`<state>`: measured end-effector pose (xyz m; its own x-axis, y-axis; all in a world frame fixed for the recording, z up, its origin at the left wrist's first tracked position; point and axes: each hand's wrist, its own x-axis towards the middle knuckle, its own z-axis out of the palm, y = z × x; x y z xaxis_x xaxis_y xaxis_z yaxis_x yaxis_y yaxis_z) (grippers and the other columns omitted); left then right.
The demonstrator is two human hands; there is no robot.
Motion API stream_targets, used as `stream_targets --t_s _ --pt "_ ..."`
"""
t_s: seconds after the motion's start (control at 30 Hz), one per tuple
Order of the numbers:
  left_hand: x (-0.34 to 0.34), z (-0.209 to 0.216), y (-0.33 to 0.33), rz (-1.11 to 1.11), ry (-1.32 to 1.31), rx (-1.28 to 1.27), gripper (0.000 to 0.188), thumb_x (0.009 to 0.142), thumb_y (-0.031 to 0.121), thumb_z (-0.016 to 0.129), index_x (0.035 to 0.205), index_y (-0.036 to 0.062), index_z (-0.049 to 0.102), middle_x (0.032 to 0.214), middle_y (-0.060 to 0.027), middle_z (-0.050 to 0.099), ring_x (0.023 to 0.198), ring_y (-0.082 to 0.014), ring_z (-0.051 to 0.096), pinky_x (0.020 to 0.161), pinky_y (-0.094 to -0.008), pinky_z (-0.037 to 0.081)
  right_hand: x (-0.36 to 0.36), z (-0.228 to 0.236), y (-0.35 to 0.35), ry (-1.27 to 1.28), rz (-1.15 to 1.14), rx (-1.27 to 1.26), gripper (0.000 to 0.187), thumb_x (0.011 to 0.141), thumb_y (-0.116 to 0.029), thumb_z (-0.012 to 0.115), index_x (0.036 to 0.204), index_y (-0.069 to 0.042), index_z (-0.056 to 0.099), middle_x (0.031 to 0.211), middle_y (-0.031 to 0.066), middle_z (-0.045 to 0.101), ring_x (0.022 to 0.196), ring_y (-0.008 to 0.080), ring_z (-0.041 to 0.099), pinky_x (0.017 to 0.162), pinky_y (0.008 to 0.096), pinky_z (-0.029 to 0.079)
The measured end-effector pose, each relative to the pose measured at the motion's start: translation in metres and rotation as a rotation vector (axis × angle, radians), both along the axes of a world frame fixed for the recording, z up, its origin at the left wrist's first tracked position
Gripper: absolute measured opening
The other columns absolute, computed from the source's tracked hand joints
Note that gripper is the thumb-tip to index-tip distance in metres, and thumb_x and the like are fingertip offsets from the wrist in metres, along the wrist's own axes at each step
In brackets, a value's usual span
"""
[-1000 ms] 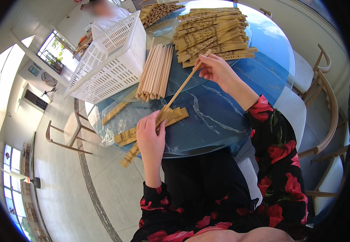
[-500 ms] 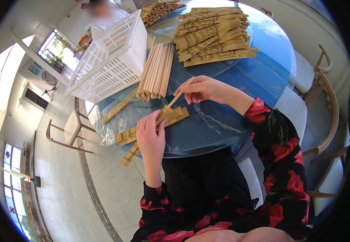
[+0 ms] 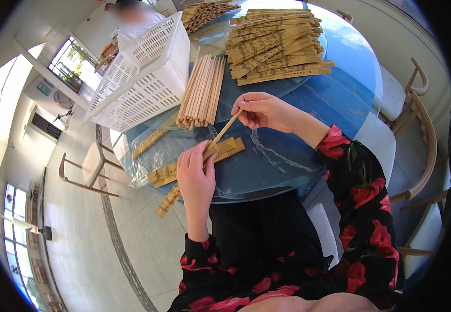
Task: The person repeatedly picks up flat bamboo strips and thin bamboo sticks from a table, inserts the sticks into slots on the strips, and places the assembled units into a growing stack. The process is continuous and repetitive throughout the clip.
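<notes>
Room: bright tiled hall, windows along one wall; wooden chairs stand around a round blue glass-topped counter.
Landmark: white slatted plastic basket, tipped on the counter's far left part.
Task thing: a pair of bare wooden chopsticks, in front of the basket, slanting across the near edge of the counter, between the two hands.
Right hand: closed, fingers pinching the upper end of the chopsticks.
Left hand: thumb and fingers closed on a tan paper sleeve at the sticks' lower end; whether the tips are inside the sleeve cannot be told.
Handling: likely light, stiff, smooth; the sticks may roll or splay apart, so best taken near one end with both pressed together. The sleeve looks thin and easily creased.
Nearby: bundle of loose chopsticks just beside the basket; heap of filled sleeves right of the basket; empty sleeves on a clear plastic sheet in front of it.
In the way: the loose bundle lies close to the right hand.
</notes>
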<state>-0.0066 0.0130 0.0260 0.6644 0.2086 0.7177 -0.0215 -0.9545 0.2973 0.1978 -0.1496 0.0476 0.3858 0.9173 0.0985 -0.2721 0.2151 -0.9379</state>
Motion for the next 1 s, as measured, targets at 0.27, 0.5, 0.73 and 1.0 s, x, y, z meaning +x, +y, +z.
stream_targets --t_s 0.27,0.5,0.73,1.0 --pt "0.0 0.0 0.0 -0.026 0.03 0.01 0.033 0.081 0.001 0.072 0.114 0.0035 0.066 0.101 -0.0109 0.068 0.096 -0.0303 0.063 0.085 -0.0392 0.051 -0.005 0.0 0.003 -0.196 0.025 -0.114 0.023 0.105 -0.021 0.046 0.107 -0.004 0.062 0.08 0.0033 0.064 0.069 0.0081 0.056 0.065 0.0221 0.047" --pt "0.004 0.004 0.0 -0.059 0.018 0.073 0.031 0.079 0.003 0.075 0.11 0.0045 0.068 0.103 -0.0097 0.067 0.097 -0.0298 0.061 0.089 -0.0382 0.049 -0.008 0.001 0.001 -0.181 0.032 -0.152 0.021 0.099 -0.014 0.044 0.106 -0.003 0.061 0.079 0.0032 0.064 0.066 0.0081 0.055 0.062 0.0214 0.046" --pt "-0.007 0.001 0.007 -0.131 -0.117 0.025 0.03 0.083 0.003 0.073 0.113 0.0029 0.066 0.094 -0.0086 0.064 0.08 -0.0212 0.06 0.073 -0.0323 0.049 0.003 0.015 -0.004 -0.124 -0.188 -0.047 0.018 0.101 -0.013 0.046 0.107 -0.002 0.059 0.072 0.0004 0.052 0.06 0.0074 0.045 0.053 0.0225 0.033" --pt "-0.004 -0.016 0.037 -0.488 -0.223 -1.1 0.024 0.103 0.018 0.059 0.115 -0.0026 0.06 0.084 -0.005 0.06 0.064 -0.0092 0.051 0.056 -0.0217 0.04 0.017 0.013 -0.012 -0.106 -0.195 0.007 0.019 0.099 -0.012 0.047 0.11 -0.001 0.059 0.074 0.0014 0.054 0.061 0.0075 0.045 0.055 0.0229 0.036"
